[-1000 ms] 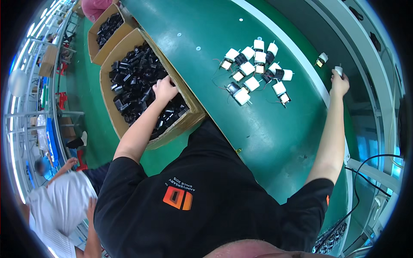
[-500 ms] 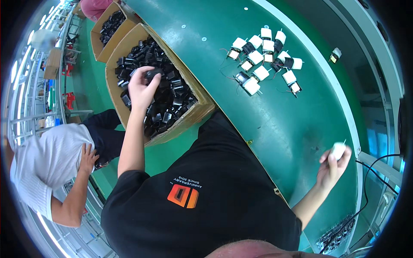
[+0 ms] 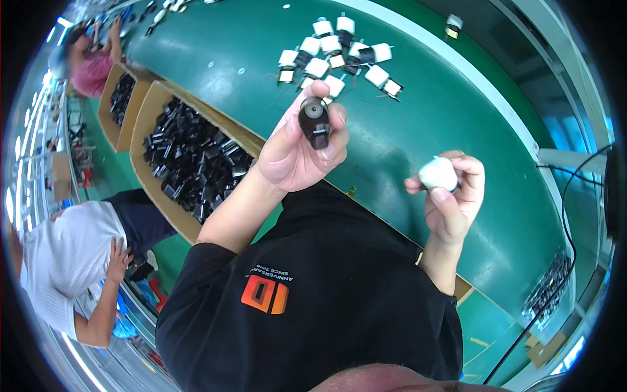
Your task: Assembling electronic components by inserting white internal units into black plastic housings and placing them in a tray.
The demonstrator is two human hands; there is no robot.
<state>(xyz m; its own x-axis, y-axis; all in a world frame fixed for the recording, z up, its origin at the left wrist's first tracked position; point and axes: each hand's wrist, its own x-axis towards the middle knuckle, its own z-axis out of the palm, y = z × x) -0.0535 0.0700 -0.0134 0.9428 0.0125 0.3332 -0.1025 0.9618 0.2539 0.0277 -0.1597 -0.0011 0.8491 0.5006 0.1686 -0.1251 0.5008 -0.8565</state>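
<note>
My left hand [image 3: 287,153] is raised over the bench edge, closed round a black plastic housing [image 3: 318,130]. The housing has a round end with a small hole in its middle, facing up. To its right, my right hand [image 3: 450,212] grips a white-capped motor [image 3: 437,174] between thumb and fingers. The motor's lower part is hidden in the hand. A gap separates the two parts. Several more white-capped motors [image 3: 317,67] with black bodies and thin wires lie loosely grouped on the green bench [image 3: 385,124] beyond my left hand.
A cardboard box [image 3: 138,153] full of black housings stands left of the bench, with a second box [image 3: 104,111] behind it. One motor [image 3: 454,25] lies apart at the far right. A person in white [image 3: 78,242] is at the left; a person in pink [image 3: 89,73] is farther back.
My left hand has come out of the box and moved right over the bench with a black housing. My right hand has moved left and inward with the motor.
</note>
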